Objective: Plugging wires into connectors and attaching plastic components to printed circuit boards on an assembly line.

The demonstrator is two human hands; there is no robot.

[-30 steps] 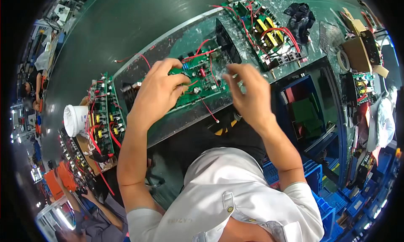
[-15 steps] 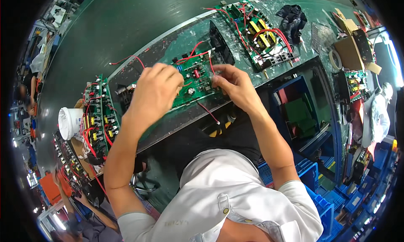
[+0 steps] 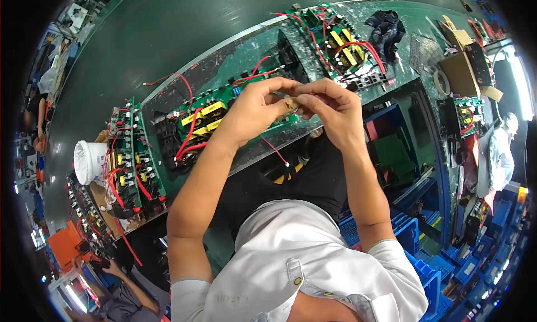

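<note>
Both my hands are raised over the right end of a green circuit board (image 3: 228, 93) on the bench, fingertips meeting. My left hand (image 3: 263, 106) is closed in a pinch. Opposite it, my right hand (image 3: 331, 105) is closed too, thumb and forefinger pressed together. Something small shows between the fingertips, too hidden to name. Yellow transformers (image 3: 202, 114) and thick red wires (image 3: 189, 137) stand at the board's left end. A thin red wire (image 3: 274, 148) hangs past the bench's near edge. My hands cover the board's right part.
Another circuit board (image 3: 344, 45) lies beyond my right hand, near a black cloth (image 3: 386, 34). Upright boards (image 3: 131, 154) and a white bucket (image 3: 89, 162) stand at left. A tape roll (image 3: 441, 82) lies right, with blue crates (image 3: 425, 271) below. Another person's arm (image 3: 131, 283) shows lower left.
My left hand has moved right from the board's middle to meet my right hand, uncovering the yellow transformers. My right hand has shifted slightly, its fingers now touching the left's.
</note>
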